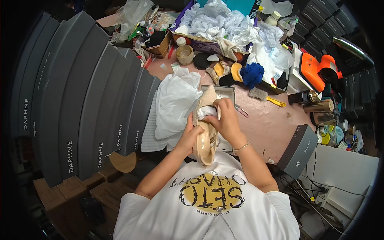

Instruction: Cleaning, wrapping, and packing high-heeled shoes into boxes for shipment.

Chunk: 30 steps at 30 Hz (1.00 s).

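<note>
A beige pointed-toe flat shoe [205,151] is held up in front of my chest, its toe pointing away from me. My left hand [189,138] is closed around the shoe's left side, near the middle. On the other side, my right hand [227,120] grips the edge of the opening, with its thumb reaching inside. White crumpled paper [207,111] fills the toe, next to that thumb. Beneath and beyond the shoe lies an open grey shoebox [228,92], partly hidden. A sheet of white tissue paper [176,106] spreads left of the shoe.
Dark grey shoeboxes [86,92] stand in a row at the left. A yellow-handled brush [267,97], a blue cloth [252,75] and a jar [185,54] lie farther back. Crumpled paper fills a bin [192,43]. A grey box [297,151] sits at the right edge.
</note>
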Motion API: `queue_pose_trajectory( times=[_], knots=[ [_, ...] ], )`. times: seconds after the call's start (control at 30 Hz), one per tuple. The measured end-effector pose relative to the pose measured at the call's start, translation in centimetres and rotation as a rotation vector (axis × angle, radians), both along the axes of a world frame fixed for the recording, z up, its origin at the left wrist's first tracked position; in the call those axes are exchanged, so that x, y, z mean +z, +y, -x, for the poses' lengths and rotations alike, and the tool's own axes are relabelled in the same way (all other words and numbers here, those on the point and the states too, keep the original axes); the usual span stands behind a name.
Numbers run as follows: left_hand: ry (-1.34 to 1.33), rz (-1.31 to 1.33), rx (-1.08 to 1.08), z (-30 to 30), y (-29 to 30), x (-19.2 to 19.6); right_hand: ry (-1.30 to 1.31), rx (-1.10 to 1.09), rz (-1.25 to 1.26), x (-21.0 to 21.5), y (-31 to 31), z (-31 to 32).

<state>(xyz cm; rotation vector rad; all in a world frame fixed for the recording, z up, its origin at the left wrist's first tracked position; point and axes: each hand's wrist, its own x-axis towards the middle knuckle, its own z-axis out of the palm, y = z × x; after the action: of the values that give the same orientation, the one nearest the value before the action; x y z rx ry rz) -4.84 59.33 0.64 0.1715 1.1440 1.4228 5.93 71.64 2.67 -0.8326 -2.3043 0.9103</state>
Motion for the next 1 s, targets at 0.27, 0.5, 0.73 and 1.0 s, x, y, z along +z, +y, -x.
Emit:
queue_pose_trajectory(
  times=[0.27,0.5,0.73,1.0],
  knots=[
    [-0.135,0.029,-0.038,-1.8,2.4,0.8,0.129,0.093,0.324,-2.9,3.5,-0.4],
    [-0.229,0.039,0.036,0.8,4.3,2.5,0.241,0.404,0.434,4.7,-0.5,-4.9],
    [0.991,-0.417,-0.013,1.2,0.6,4.8,0.395,0.328,0.853,4.3,-1.1,-5.5],
    [1.149,-0.446,0.067,-0.5,0.3,8.1,0.402,0.200,0.887,3.4,-2.5,-4.9]
  ],
)
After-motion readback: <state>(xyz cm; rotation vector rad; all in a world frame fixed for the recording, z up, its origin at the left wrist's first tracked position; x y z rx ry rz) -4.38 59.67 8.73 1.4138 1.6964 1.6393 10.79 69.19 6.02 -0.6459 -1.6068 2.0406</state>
